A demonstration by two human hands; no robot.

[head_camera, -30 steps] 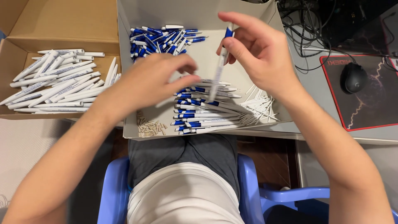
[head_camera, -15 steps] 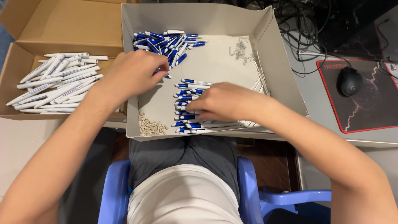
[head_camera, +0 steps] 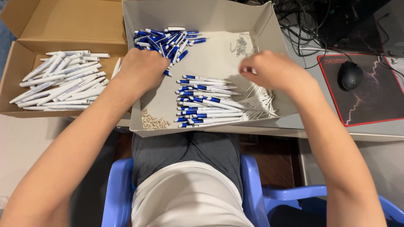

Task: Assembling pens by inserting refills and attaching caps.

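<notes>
**A:** What's the biggest thing in view?

**B:** The counter point(head_camera: 370, 132), grey, with two cardboard boxes at its near edge. The brown box point(head_camera: 63, 25) on the left holds a heap of white pen barrels point(head_camera: 59, 80). The pale open box point(head_camera: 219, 12) sits just beside it, right in front of the seated person, whose lap and blue chair point(head_camera: 252, 185) show below.

**A:** And to the right?

**B:** A dark mouse pad with a red border point(head_camera: 370, 101) carrying a black mouse point(head_camera: 350, 75), with tangled cables point(head_camera: 303, 29) behind.

**A:** What lies inside the pale box?

**B:** A loose pile of blue pen parts point(head_camera: 168, 40) at the far left, a row of blue-and-white pens point(head_camera: 206, 103) laid side by side near the front, thin white refills point(head_camera: 261, 101) fanned out at their right, a small cluster of springs point(head_camera: 242, 42) towards the back, and tiny tan bits point(head_camera: 153, 122) in the front left corner.

**A:** The hands?

**B:** The left hand point(head_camera: 141, 69) is curled, knuckles up, its fingers buried in the near edge of the blue pile; I cannot tell what it has hold of. The right hand point(head_camera: 273, 71) hovers above the refills with fingers bunched together, pinched near something small and pale at the fingertips, too small to identify.
</notes>
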